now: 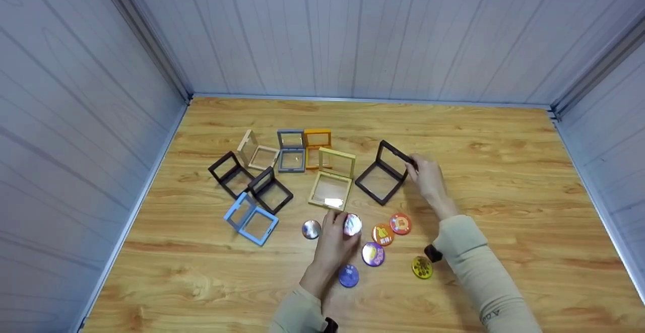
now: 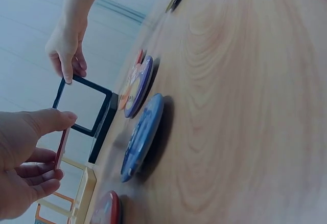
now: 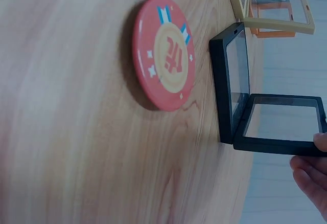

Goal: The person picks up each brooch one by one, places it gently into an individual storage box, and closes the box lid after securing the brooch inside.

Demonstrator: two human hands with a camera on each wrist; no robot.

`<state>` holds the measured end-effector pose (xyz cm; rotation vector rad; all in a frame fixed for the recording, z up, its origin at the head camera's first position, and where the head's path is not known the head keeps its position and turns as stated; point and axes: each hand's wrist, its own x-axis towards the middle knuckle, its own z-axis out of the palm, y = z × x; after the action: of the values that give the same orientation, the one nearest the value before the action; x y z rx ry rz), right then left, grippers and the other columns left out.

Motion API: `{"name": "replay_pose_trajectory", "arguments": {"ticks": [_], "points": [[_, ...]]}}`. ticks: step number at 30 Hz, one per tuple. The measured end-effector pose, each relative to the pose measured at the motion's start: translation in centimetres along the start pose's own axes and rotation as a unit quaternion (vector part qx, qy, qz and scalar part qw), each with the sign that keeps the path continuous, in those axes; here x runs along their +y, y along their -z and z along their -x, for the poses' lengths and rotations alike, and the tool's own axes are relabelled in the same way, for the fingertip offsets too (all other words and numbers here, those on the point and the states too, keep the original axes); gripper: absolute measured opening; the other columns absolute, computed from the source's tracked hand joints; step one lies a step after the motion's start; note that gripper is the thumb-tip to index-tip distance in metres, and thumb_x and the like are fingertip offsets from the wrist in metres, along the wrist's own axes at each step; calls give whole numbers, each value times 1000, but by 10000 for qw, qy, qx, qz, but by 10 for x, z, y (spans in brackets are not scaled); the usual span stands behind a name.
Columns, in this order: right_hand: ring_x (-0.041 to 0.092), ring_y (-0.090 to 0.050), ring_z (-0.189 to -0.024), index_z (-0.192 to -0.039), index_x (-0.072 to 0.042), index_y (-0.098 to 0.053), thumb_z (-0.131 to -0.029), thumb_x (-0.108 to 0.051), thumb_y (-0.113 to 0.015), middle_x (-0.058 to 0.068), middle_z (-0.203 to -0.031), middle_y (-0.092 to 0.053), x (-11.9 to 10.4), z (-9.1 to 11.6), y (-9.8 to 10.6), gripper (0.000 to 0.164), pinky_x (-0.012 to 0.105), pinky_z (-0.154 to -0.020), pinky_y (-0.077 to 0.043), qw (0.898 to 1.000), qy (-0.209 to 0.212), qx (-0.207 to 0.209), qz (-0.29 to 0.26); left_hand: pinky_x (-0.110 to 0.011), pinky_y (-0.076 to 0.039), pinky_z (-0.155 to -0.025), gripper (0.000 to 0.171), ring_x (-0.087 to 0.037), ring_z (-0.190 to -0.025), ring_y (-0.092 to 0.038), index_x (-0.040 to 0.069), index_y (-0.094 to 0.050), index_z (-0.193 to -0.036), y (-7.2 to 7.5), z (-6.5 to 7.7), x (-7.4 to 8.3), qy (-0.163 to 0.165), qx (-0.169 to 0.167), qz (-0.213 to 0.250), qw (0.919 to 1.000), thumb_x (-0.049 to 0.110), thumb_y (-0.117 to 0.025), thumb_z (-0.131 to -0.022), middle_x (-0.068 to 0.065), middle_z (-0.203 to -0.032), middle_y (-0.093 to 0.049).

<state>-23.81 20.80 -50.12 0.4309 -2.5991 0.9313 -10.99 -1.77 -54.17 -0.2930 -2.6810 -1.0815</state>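
We have a badge (image 1: 352, 224) pinched by its rim between the thumb and fingers of our left hand (image 1: 332, 242), held up off the table (image 1: 514, 172) on the near side of the yellow frame (image 1: 314, 192). Our right hand (image 1: 428, 178) is clamped on the top corner of the black frame's (image 3: 224, 93) raised lid, while the base rests on the table. We take the step in hand to be readying that frame for the badge: the lid stands up and no badge lies on the base. The next move would call for carrying the badge forward and to the right, then laying it flat near the middle of the base, with the right hand steadying the lid; a careless push might slide the frame.
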Motion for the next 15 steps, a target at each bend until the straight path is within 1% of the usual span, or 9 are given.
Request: {"name": "replay_pose_trajectory", "arguments": {"ticks": [4, 9, 15], "points": [[32, -61, -71, -89, 9, -61, -83, 1, -57, 22, -79, -63, -2, 7, 2, 11, 40, -61, -51, 10000, 40, 29, -54, -32, -44, -80, 41, -22, -92, -48, -3, -57, -102, 1, -6, 2, -217, -25, -94, 9997, 17, -73, -70, -10, -99, -46], [30, -61, -70, -87, 8, -61, -82, 2, -58, 20, -78, -63, -6, 15, 5, 9, 38, -60, -51, 9999, 58, 54, -109, -31, -44, -83, 44, -22, -94, -47, -5, -56, -105, 0, -12, 5, -384, -48, -126, 9992, 16, -73, -70, -11, -100, -45], [28, -61, -68, -86, 8, -62, -80, 3, -59, 18, -76, -63, -7, 24, 8, 8, 38, -59, -51, 9997, 120, 154, -154, -29, -43, -83, 46, -21, -92, -47, -6, -56, -105, -2, -21, 9, -533, -38, -197, 9984, 17, -73, -70, -9, -97, -45]]}}
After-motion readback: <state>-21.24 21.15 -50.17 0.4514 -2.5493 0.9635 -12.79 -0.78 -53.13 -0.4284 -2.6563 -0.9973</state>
